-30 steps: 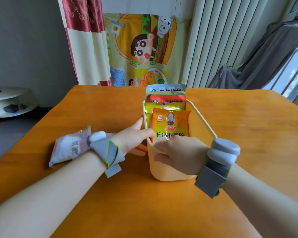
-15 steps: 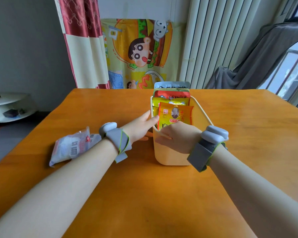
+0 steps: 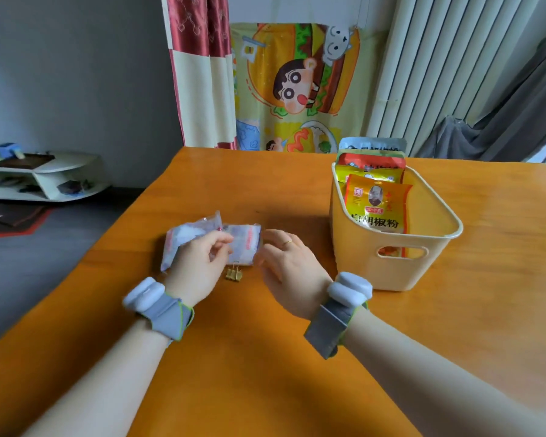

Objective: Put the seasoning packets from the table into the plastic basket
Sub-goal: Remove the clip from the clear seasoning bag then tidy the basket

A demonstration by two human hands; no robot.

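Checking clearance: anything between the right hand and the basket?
Nothing: in the head view only bare orange table lies between the right hand and the basket.

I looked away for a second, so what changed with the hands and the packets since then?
Both hands left the plastic basket and moved left to the white packet on the table: the left hand now pinches it, the right hand hovers beside it. The four packets in the basket stayed put.
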